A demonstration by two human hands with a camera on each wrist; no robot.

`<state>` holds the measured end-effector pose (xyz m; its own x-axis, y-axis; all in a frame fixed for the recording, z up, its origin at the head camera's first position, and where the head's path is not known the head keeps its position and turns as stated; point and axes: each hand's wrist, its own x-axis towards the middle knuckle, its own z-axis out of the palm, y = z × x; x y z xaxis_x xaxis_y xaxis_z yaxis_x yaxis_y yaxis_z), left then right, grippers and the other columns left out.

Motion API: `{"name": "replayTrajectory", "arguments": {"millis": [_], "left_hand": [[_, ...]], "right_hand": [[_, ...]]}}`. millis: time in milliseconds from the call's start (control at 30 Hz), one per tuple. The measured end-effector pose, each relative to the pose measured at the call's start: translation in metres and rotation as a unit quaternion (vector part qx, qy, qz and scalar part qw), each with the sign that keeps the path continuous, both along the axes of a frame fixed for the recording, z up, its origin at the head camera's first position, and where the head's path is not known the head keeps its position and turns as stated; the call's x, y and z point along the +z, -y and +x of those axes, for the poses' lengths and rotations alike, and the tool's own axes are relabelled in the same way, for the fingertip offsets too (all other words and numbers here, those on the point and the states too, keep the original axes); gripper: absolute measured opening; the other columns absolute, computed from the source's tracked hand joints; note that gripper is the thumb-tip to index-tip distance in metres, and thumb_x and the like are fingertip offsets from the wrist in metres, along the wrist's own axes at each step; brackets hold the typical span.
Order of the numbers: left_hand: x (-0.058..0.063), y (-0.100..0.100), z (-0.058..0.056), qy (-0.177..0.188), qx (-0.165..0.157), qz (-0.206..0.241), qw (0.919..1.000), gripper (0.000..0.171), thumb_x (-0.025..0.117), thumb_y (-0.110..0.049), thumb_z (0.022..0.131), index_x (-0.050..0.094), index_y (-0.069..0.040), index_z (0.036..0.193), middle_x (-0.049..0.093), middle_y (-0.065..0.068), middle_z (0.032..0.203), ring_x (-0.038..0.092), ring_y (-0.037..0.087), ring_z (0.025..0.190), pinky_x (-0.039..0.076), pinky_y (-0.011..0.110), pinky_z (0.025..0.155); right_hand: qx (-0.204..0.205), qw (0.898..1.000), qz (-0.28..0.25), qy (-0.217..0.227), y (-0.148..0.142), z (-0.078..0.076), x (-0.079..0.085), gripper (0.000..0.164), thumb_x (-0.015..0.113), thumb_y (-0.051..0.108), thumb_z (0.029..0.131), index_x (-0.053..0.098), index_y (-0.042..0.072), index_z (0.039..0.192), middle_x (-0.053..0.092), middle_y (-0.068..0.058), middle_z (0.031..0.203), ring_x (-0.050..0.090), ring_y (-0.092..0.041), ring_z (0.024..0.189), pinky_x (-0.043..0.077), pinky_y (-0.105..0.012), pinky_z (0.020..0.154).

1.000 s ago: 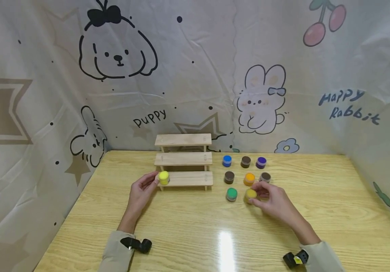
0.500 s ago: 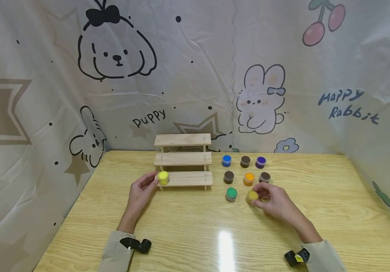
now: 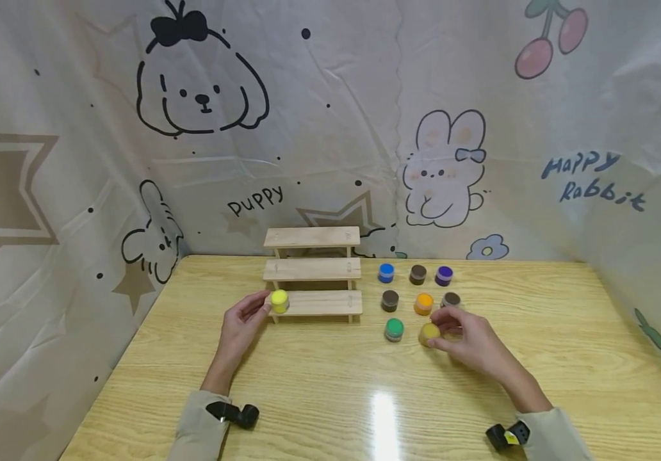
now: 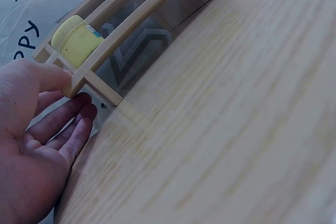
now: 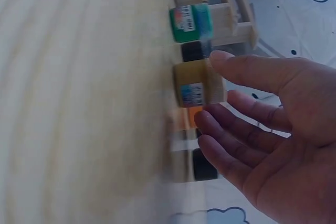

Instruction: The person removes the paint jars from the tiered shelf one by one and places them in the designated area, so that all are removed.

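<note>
A three-tier wooden stand [image 3: 312, 269] is at the back of the table. On the left end of its lowest step sits a bright yellow paint jar [image 3: 279, 301]. My left hand [image 3: 241, 328] pinches that end of the step beside the jar, its lower fingers loosely bent beneath in the left wrist view. A darker yellow paint jar [image 3: 430, 333] stands upright at the front of the jar group. Thumb and forefinger of my right hand [image 3: 471, 339] pinch its lid from either side. In the right wrist view, a label [image 5: 191, 94] shows on it.
Right of the stand are green [image 3: 394, 329], orange [image 3: 424, 303], blue [image 3: 386, 273] and purple [image 3: 444, 275] jars, with several dark brown ones [image 3: 389, 300] among them. A printed cloth [image 3: 330, 160] hangs behind the table.
The darker yellow jar and my right hand have shifted slightly to the right, away from the green jar. My left hand, the stand and the bright yellow jar stay put.
</note>
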<state>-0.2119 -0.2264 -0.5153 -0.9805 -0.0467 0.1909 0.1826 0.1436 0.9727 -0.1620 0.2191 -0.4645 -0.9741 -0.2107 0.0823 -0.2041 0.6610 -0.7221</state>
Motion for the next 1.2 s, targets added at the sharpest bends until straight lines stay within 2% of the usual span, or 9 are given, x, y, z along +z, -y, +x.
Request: {"name": "replayTrajectory", "arguments": {"millis": [233, 433, 633, 800, 1067, 1200], "left_hand": [[0.0, 0.001, 0.001, 0.005, -0.006, 0.001, 1.0, 0.035, 0.066, -0.007, 0.101, 0.063, 0.005, 0.134, 0.061, 0.023, 0.137, 0.058, 0.032, 0.124, 0.05, 0.016, 0.095], [0.0, 0.001, 0.0, 0.012, -0.002, 0.005, 0.9999, 0.035, 0.067, -0.007, 0.101, 0.064, 0.005, 0.134, 0.062, 0.023, 0.136, 0.058, 0.031, 0.124, 0.05, 0.015, 0.095], [0.001, 0.0, 0.0, 0.016, 0.002, 0.007, 0.9999, 0.035, 0.067, -0.006, 0.1, 0.064, 0.005, 0.133, 0.062, 0.023, 0.135, 0.058, 0.032, 0.124, 0.05, 0.015, 0.095], [0.002, -0.001, 0.0, 0.011, -0.002, 0.006, 0.9999, 0.034, 0.067, -0.006, 0.101, 0.064, 0.004, 0.133, 0.062, 0.023, 0.135, 0.058, 0.032, 0.124, 0.051, 0.015, 0.094], [0.002, -0.001, 0.0, 0.003, 0.003, 0.004, 1.0, 0.033, 0.066, -0.005, 0.1, 0.065, 0.005, 0.132, 0.063, 0.024, 0.134, 0.061, 0.022, 0.118, 0.051, 0.016, 0.094], [0.002, -0.001, 0.001, 0.006, 0.002, 0.01, 0.9999, 0.034, 0.067, -0.004, 0.1, 0.064, 0.006, 0.132, 0.063, 0.025, 0.134, 0.061, 0.025, 0.121, 0.051, 0.016, 0.095]], "right_hand": [[0.01, 0.997, -0.013, -0.072, 0.005, 0.001, 0.01, 0.034, 0.083, 0.007, 0.087, 0.068, -0.002, 0.116, 0.071, -0.016, 0.114, 0.068, -0.034, 0.109, 0.056, -0.046, 0.096], [0.033, 0.991, -0.037, -0.126, 0.023, -0.003, 0.02, 0.034, 0.083, 0.004, 0.086, 0.068, 0.0, 0.117, 0.071, -0.013, 0.112, 0.068, -0.031, 0.106, 0.057, -0.045, 0.093], [0.055, 0.99, -0.054, -0.12, 0.044, -0.008, 0.03, 0.034, 0.082, 0.008, 0.089, 0.068, 0.004, 0.12, 0.07, -0.011, 0.116, 0.068, -0.029, 0.107, 0.057, -0.051, 0.093], [0.068, 0.988, -0.07, -0.117, 0.061, -0.01, 0.036, 0.033, 0.081, 0.011, 0.09, 0.069, 0.009, 0.121, 0.071, -0.006, 0.116, 0.068, -0.026, 0.109, 0.057, -0.049, 0.095], [0.097, 0.982, -0.095, -0.127, 0.093, -0.016, 0.044, 0.038, 0.081, 0.011, 0.09, 0.068, 0.007, 0.126, 0.071, -0.007, 0.122, 0.069, -0.023, 0.107, 0.058, -0.042, 0.092], [0.108, 0.98, -0.111, -0.127, 0.108, -0.02, 0.048, 0.04, 0.081, 0.012, 0.091, 0.067, 0.005, 0.127, 0.071, -0.008, 0.122, 0.068, -0.024, 0.109, 0.057, -0.043, 0.094]]}}
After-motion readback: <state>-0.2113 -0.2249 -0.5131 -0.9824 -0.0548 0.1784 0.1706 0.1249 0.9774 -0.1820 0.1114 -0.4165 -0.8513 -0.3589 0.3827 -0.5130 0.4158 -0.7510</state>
